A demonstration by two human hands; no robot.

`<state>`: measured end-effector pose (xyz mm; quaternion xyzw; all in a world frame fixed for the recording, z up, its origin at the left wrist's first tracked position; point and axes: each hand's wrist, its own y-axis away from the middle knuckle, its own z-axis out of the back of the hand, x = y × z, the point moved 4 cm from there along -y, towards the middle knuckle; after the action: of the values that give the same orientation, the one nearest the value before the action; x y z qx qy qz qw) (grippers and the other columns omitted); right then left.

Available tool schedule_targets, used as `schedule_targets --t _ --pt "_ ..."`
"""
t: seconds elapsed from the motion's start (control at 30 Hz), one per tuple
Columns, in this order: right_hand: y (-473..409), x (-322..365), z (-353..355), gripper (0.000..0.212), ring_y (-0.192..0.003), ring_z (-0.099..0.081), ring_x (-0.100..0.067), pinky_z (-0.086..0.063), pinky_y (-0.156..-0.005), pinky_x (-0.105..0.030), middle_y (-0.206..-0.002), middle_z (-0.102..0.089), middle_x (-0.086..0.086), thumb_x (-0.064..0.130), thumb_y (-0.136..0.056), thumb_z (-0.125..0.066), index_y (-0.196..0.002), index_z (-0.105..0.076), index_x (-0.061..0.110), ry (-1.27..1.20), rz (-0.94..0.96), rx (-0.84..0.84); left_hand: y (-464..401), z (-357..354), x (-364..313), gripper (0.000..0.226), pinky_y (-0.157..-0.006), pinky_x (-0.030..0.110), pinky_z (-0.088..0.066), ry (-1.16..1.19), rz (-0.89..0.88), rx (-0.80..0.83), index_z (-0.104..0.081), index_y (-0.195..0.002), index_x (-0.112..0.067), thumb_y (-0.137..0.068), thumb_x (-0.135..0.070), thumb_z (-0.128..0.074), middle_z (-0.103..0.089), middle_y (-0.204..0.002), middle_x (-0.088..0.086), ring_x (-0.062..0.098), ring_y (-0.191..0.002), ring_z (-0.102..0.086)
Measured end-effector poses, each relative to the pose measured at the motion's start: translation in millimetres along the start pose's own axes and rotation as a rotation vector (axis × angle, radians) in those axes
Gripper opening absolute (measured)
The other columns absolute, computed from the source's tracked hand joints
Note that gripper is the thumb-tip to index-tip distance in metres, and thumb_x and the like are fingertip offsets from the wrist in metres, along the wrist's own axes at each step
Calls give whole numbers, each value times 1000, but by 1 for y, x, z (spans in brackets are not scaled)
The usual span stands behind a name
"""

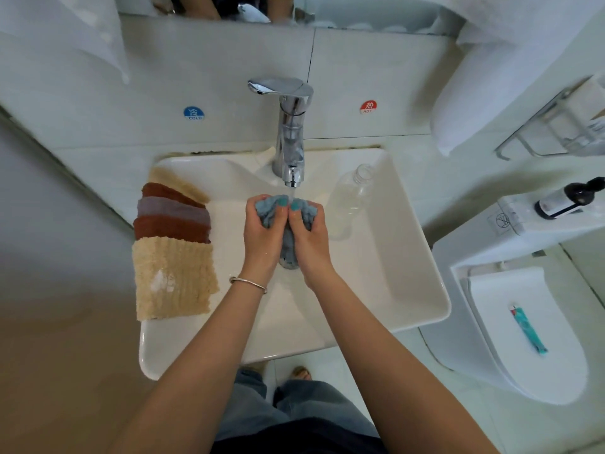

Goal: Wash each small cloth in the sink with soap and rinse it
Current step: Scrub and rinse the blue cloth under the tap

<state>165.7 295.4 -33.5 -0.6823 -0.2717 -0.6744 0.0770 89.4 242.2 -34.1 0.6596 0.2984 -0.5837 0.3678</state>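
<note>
A small blue cloth is bunched up over the middle of the white sink, just below the spout of the chrome faucet. My left hand grips its left side and my right hand grips its right side, thumbs pressed together on top. A thin stream of water runs from the spout onto the cloth. The cloth's lower end hangs between my palms above the drain. On the sink's left rim lies an overlapping row of several small cloths in beige, rust and grey.
A clear plastic bottle lies on the sink's right slope. A dark pump bottle stands on the toilet tank at the right. A teal tube rests on the closed toilet lid. White towels hang on the wall above.
</note>
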Motion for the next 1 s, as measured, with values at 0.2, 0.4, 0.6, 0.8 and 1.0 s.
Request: schedule_targets --t 0.2,0.4,0.6,0.8,1.0 --pt "-13 8 -13 23 -68 -58 -6 -51 -67 -27 -73 -58 10 38 -98 -54 -83 -49 22 80 63 -88 -10 -11 -4 25 -58 17 -47 -45 -33 -166 -43 -85 -20 -95 -38 -58 -56 -74 -6 0 -61 -54" --pt "-30 5 -14 29 -61 -46 -9 -46 -67 -35 -66 -49 6 29 -100 -52 -75 -51 14 380 123 -113 -24 -18 4 44 -51 17 -36 -7 9 -216 -40 -56 -19 -95 -22 -59 -45 -45 -14 1 -46 -40" --pt "-34 8 -4 44 -54 -43 -8 -37 -59 -31 -55 -45 4 26 -101 -48 -59 -42 16 287 80 -140 -29 -24 3 51 -48 19 -28 -76 -40 -180 -34 -51 -18 -97 -15 -56 -36 -47 -6 3 -44 -31" --pt "-26 15 -5 39 -54 -41 -4 -38 -55 -22 -58 -45 7 29 -100 -51 -64 -40 17 254 91 -85 -24 -18 -8 43 -49 15 -32 -146 -38 -130 -40 -57 -19 -98 -19 -54 -44 -53 -8 1 -47 -39" --pt "-7 13 11 9 -72 -58 3 -52 -69 -20 -84 -57 7 25 -100 -52 -92 -52 21 20 119 -88 -17 3 14 29 -74 31 -50 32 204 40 -61 -75 -21 -91 -45 -59 -65 -82 -1 14 -80 -60"
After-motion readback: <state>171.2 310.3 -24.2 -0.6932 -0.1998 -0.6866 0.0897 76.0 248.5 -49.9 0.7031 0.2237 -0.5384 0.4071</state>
